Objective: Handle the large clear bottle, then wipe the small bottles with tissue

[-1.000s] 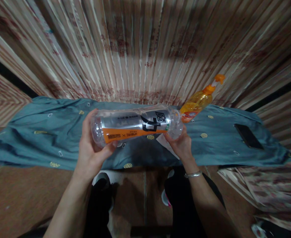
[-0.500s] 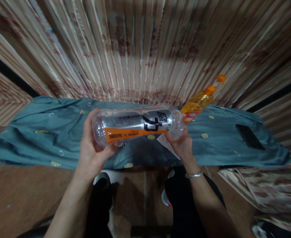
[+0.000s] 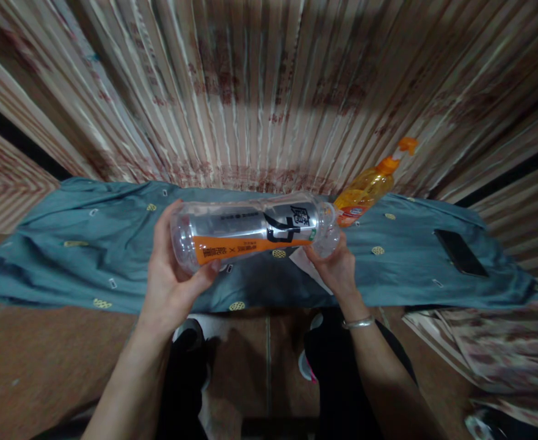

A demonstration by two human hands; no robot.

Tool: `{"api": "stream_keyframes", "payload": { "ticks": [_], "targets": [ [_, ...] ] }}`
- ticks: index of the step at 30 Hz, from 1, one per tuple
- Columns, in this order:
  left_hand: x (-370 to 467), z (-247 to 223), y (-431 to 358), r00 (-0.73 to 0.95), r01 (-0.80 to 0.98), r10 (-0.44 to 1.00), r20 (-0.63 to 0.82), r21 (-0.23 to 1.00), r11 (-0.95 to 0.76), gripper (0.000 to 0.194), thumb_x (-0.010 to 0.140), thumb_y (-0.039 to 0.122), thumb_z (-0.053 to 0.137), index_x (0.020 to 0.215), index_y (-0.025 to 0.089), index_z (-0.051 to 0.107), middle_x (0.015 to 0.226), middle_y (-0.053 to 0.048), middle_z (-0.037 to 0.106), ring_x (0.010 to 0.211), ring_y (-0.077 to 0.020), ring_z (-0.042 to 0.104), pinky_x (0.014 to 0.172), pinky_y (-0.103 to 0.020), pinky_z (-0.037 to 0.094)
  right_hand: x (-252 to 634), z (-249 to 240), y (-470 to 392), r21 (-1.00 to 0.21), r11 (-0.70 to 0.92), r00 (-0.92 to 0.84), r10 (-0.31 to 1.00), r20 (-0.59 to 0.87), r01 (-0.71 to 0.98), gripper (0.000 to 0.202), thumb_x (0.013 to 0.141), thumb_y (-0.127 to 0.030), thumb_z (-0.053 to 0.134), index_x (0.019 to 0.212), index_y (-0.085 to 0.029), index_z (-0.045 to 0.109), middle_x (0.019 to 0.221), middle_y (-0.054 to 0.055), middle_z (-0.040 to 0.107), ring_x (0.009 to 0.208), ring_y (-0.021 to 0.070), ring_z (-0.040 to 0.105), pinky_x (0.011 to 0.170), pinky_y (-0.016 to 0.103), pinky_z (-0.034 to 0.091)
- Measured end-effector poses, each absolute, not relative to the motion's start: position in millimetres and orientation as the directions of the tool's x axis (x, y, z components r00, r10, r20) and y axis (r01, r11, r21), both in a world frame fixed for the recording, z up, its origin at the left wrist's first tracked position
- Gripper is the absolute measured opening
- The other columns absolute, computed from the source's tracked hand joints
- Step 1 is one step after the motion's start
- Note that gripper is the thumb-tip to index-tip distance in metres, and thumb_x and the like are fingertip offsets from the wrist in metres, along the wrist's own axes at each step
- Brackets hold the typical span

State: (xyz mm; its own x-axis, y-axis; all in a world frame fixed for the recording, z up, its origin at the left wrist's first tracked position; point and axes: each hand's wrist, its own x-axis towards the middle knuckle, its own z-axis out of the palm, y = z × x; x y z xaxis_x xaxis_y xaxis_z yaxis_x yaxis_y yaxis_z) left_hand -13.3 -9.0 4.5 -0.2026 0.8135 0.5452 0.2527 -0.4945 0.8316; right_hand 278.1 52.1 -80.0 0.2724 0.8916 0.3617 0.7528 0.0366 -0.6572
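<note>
A clear plastic bottle (image 3: 250,229) with a silver, orange and black label lies sideways between my hands, above the cloth-covered surface. My left hand (image 3: 172,275) is closed around its base end, with the thumb along the near side and the other fingers partly hidden behind. At the neck end, my right hand (image 3: 335,266) grips the bottle from below, its fingers mostly out of sight. Just beyond that end stands an orange pump bottle (image 3: 364,189) of yellow-orange liquid. A white piece of paper or tissue (image 3: 309,266) lies beneath my right hand.
A teal patterned cloth (image 3: 90,256) covers the long narrow surface in front of me. On its right side lies a black phone (image 3: 460,252). Pleated curtains (image 3: 250,91) hang directly behind and at both sides. My feet and legs are below the near edge.
Almost nothing differs. Both hands keep the same hold on the bottle, and the view has shifted very slightly.
</note>
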Motion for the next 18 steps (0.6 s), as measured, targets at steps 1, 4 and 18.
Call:
{"api": "stream_keyframes", "payload": {
  "ticks": [1,4,18],
  "targets": [
    [-13.6,4.4,-9.2,-0.201,0.256,0.816,0.542,0.833,-0.491,0.091,0.064,0.047,0.089,0.143,0.026,0.051,0.134,-0.008,0.062,0.116,-0.0252,0.064,0.099,-0.039,0.057,278.2,-80.4,52.2,-0.658,0.036,0.273,0.892,0.361,0.753,0.083,0.072,-0.059,0.071,0.136,-0.011,0.05,0.116,0.021,0.074,0.104,0.0372,0.072,0.086,0.046,0.058],
    [-14.3,3.7,-9.4,-0.206,0.264,0.814,0.544,0.831,-0.489,0.092,0.064,0.048,0.089,0.144,0.026,0.05,0.136,-0.009,0.061,0.119,-0.0257,0.062,0.103,-0.04,0.054,278.5,-81.7,52.5,-0.652,0.042,0.273,0.886,0.374,0.757,0.083,0.073,-0.061,0.07,0.136,-0.011,0.05,0.118,0.021,0.073,0.106,0.0367,0.072,0.087,0.046,0.058],
    [-16.1,3.4,-9.3,-0.184,0.271,0.813,0.553,0.823,-0.499,0.09,0.065,0.047,0.089,0.144,0.029,0.05,0.135,-0.008,0.06,0.117,-0.0266,0.063,0.1,-0.042,0.057,278.5,-82.9,53.1,-0.626,0.051,0.263,0.879,0.398,0.778,0.082,0.075,-0.062,0.067,0.138,-0.012,0.05,0.118,0.021,0.074,0.104,0.0366,0.073,0.084,0.046,0.058]
  ]
}}
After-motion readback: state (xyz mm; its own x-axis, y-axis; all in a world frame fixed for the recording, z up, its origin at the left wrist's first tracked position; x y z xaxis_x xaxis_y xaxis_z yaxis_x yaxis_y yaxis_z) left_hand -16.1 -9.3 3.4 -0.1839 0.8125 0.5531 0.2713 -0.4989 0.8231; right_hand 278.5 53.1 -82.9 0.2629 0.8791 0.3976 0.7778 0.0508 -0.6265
